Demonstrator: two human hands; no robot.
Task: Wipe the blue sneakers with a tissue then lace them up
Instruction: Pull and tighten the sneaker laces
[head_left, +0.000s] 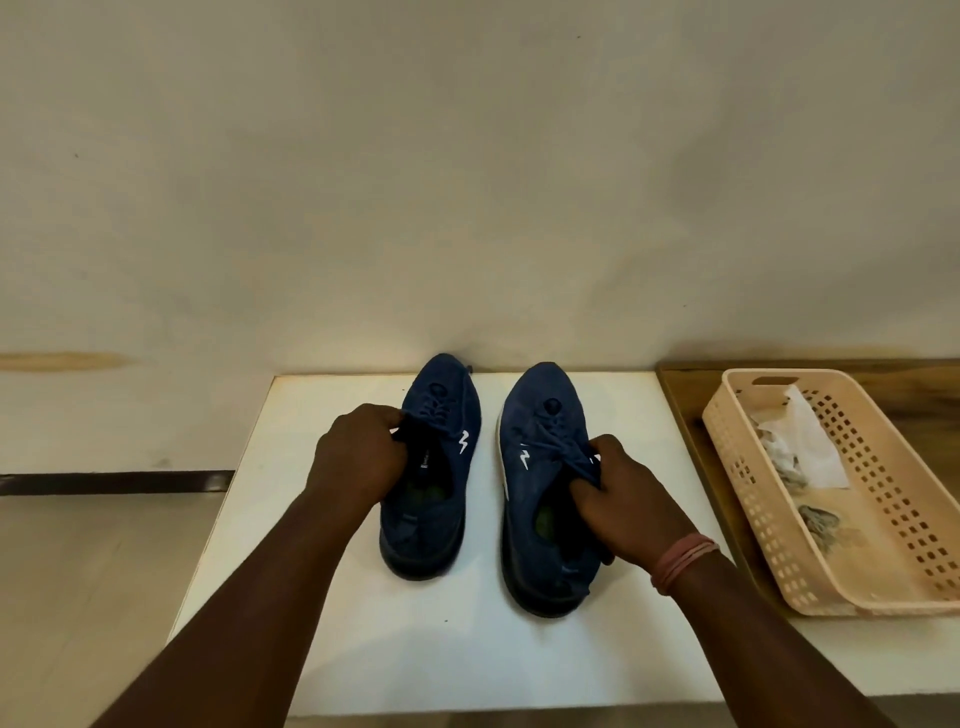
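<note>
Two blue sneakers stand side by side on a white table (363, 649), toes pointing away from me. My left hand (358, 452) grips the left sneaker (441, 519) at the tongue and collar on its left side. My right hand (618, 504) grips the right sneaker (535, 415) at the tongue, fingers curled into its opening. Both shoes have blue laces threaded over the tongue and a white logo on the side. A white tissue (802, 441) lies in a basket to the right.
A peach perforated plastic basket (883, 582) sits on a wooden surface (685, 405) at the right, holding the tissue and some soiled crumpled pieces (821, 519). A plain wall stands right behind the shoes. The table's left edge drops off to the floor.
</note>
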